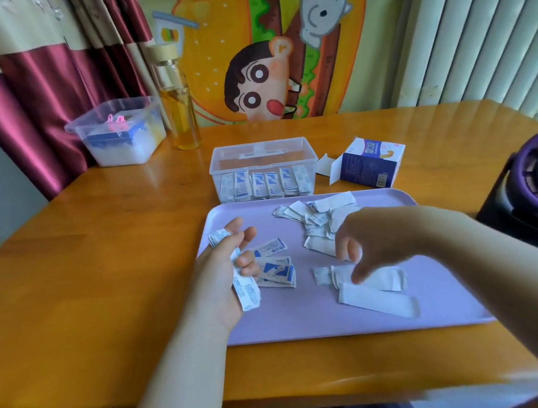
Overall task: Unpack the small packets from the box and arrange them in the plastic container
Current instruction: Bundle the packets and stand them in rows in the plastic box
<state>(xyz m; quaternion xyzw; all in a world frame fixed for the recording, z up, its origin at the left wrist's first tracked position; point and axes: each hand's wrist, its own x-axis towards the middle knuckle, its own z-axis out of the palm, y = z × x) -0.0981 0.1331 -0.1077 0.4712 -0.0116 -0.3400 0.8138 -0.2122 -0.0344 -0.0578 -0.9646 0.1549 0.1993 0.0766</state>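
Note:
My left hand [230, 267] hovers over the left edge of the purple tray [301, 322] and grips a small white packet [245, 291], with another bit of wrapper near its fingertips. My right hand [369, 244] hangs over the tray's middle, fingers curled down and touching white strips [376, 295]; I cannot tell whether it pinches one. Blue-and-white packets [275, 270] lie on the tray beside my left hand. A heap of torn white wrappers [319, 219] sits at the tray's back. The clear plastic container [262, 147] behind the tray holds a row of upright packets. The opened blue box [370, 168] lies on its side to the container's right.
A tall glass bottle of yellow liquid [180, 111] and a second clear tub [119, 134] stand at the table's back left. A dark purple-rimmed object [528, 192] sits off the right edge. The wooden table [105, 247] stretches to the left of the tray.

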